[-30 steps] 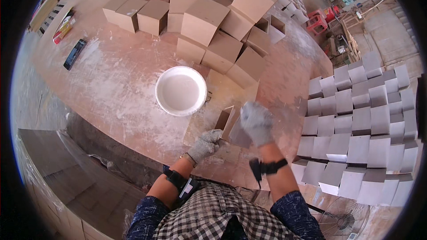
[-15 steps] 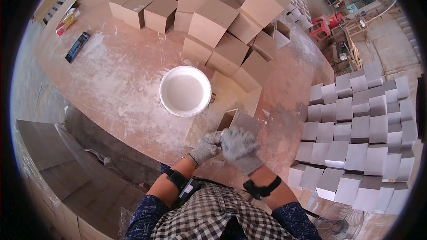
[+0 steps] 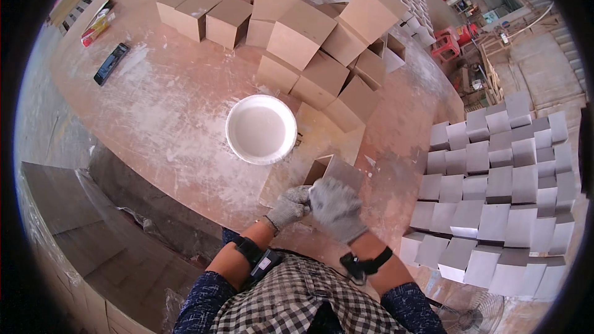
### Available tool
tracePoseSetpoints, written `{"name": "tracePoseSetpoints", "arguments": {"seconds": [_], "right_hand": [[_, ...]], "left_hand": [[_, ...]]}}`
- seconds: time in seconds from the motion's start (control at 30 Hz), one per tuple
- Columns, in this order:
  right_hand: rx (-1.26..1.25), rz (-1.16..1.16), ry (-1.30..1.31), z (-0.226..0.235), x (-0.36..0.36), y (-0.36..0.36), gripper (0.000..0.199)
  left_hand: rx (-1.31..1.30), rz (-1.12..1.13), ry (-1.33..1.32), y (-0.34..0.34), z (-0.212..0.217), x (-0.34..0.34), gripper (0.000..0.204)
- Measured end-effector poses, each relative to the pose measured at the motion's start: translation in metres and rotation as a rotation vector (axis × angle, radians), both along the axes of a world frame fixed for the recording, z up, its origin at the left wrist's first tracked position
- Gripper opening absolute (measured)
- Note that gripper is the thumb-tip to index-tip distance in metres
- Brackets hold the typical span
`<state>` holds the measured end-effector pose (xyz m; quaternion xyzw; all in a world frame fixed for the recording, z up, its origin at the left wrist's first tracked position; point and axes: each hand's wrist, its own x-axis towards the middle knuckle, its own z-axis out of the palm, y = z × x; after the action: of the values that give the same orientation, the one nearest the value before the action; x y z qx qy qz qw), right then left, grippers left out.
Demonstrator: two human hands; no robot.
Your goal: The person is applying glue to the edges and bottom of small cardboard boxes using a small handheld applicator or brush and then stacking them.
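Note:
My left hand [image 3: 289, 208] and my right hand [image 3: 337, 209], both in grey knit gloves, meet at the near side of a brown cardboard box [image 3: 348, 172]. The box is open on its left, showing a dark inside. My right hand's curled fingers cover its near part. Left fingers are closed beside the right fingertips, at the box's near left corner. Between them shows a small pale spot; what the fingers hold is hidden. Beyond the hands stands a white bowl [image 3: 229, 131] of whitish paste or liquid. Under the box lies a yellowish, stained board [image 3: 322, 133].
Brown boxes [image 3: 302, 32] are piled at the table's far side. A phone [image 3: 111, 64] lies at far left. Grey-white boxes [image 3: 492, 179] are stacked in rows at right, above a fan [image 3: 473, 316]. Plastic-wrapped cardboard [image 3: 93, 229] stands at left. Red stools [image 3: 445, 43] are at far right.
The whole view has shifted slightly. My right hand, blurred before, looks sharper and sits at nearly the same place on the box. My left hand has barely moved.

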<state>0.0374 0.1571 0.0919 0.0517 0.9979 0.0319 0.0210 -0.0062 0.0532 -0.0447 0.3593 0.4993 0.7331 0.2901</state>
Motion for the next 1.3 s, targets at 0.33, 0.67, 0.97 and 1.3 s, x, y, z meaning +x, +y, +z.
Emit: {"name": "tracePoseSetpoints", "arguments": {"seconds": [0.33,0.67,0.97,1.3], "right_hand": [[0.165,-0.007,0.04,0.002,-0.01,0.003,0.022],[0.093,-0.139,0.083,0.001,-0.054,0.06,0.016],[0.154,-0.022,0.066,0.008,-0.051,0.028,0.015],[0.222,0.037,-0.048,-0.003,-0.011,-0.001,0.015]], "left_hand": [[-0.17,0.063,0.308,0.002,-0.012,-0.002,0.027],[-0.183,-0.062,0.195,0.006,0.026,-0.009,0.025],[-0.237,0.149,0.386,0.001,-0.019,0.003,0.033],[-0.275,0.016,0.248,-0.002,-0.013,0.002,0.032]]}}
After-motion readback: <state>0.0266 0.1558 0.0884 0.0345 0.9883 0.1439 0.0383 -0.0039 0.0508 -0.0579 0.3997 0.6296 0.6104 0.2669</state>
